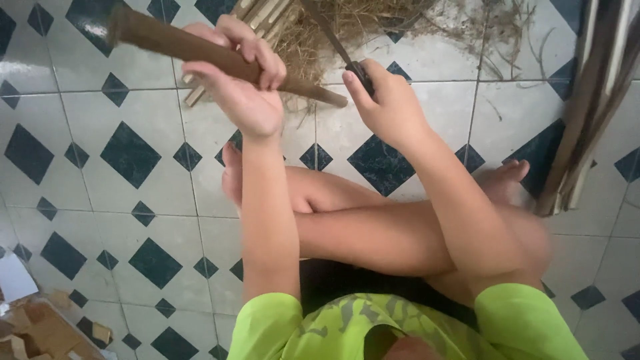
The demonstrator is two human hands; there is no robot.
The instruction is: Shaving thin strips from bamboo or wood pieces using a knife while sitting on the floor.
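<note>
I sit cross-legged on a tiled floor (133, 200) of pale tiles with dark diamonds. My left hand (243, 77) is wrapped around a long brown stick (167, 41), held slanting from upper left down to the right. My right hand (387, 107) grips the dark handle of a knife (337, 47), whose blade points up and to the left, above the stick's lower end. Just beyond both hands lies a heap of dry straw-like fibres (347, 23).
Several pale split strips (260, 13) lie by the fibre heap at the top. A bundle of long brown slats (587, 107) leans along the right edge. Torn cardboard and paper scraps (33, 327) sit at the bottom left. My crossed legs fill the middle.
</note>
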